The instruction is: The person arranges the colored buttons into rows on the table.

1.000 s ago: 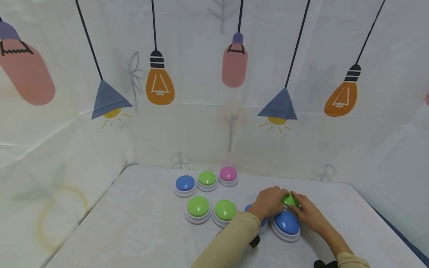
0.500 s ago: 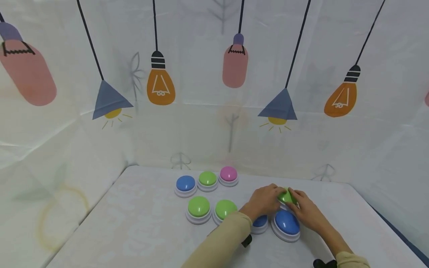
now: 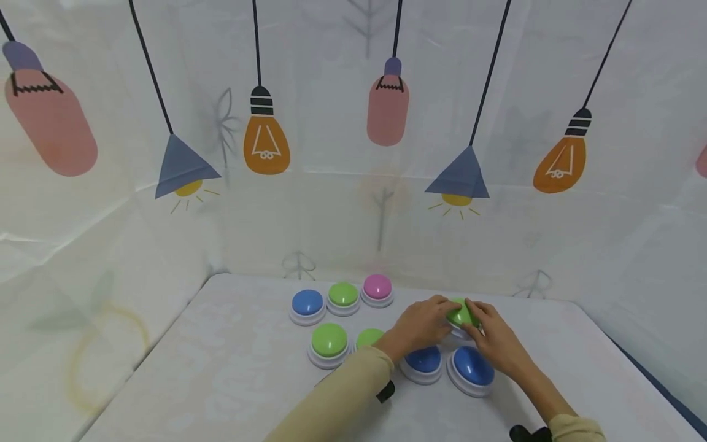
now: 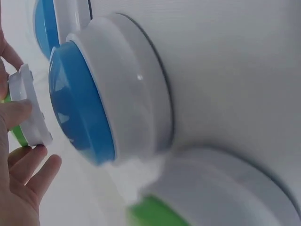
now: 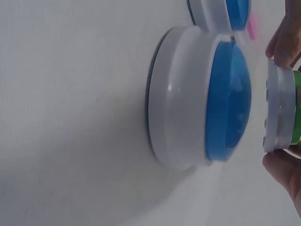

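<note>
Both hands grip one green push button with a white base, one on each side. My left hand pinches its left edge; in the left wrist view its thumb lies against the white base. My right hand holds the opposite edge, fingers on the rim. The wrist views show the button lifted, its small feet exposed underneath. Just in front of it stand two blue buttons, one to the left and one to the right, on the table.
A green button stands left of my forearm, and another green one is partly hidden by the left sleeve. Further back are a blue, a green and a pink button. A printed cloth wall borders the white table.
Both hands have carried the green button left and slightly back. The left blue button has come into fuller view, while the left arm now covers more of a green one.
</note>
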The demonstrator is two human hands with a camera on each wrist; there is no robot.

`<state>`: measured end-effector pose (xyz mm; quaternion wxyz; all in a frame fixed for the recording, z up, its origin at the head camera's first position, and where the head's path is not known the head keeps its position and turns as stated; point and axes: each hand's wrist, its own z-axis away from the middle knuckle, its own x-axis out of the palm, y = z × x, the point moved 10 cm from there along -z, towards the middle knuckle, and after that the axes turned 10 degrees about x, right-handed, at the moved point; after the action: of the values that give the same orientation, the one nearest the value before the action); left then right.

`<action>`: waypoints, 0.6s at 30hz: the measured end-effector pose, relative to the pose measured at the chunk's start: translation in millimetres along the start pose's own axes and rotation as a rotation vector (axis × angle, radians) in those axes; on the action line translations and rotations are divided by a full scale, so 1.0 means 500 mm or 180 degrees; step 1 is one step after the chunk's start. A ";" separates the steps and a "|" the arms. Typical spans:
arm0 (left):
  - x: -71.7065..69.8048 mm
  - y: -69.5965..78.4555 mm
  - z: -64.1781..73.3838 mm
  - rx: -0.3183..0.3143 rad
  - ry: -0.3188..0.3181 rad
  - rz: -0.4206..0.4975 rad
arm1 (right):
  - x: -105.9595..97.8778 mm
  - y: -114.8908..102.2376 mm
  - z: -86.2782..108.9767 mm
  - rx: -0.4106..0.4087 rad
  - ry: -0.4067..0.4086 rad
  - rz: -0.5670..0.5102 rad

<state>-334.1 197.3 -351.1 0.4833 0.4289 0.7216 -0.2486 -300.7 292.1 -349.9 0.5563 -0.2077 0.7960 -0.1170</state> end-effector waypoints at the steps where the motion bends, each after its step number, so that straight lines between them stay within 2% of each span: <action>1: -0.007 0.000 0.004 0.0025 0.0025 -0.0029 | -0.002 -0.008 0.000 -0.0032 0.0024 0.0006; 10: -0.078 -0.008 0.042 0.0141 0.0247 -0.0156 | -0.007 -0.077 -0.003 -0.0162 0.0098 -0.0021; 18: -0.122 -0.025 0.096 0.0125 0.0366 -0.0111 | 0.004 -0.147 -0.001 -0.0416 0.0127 -0.0060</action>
<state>-311.7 130.7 -316.1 0.4282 0.4391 0.7505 -0.2460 -287.2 226.1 -320.5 0.5245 -0.2487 0.8109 -0.0741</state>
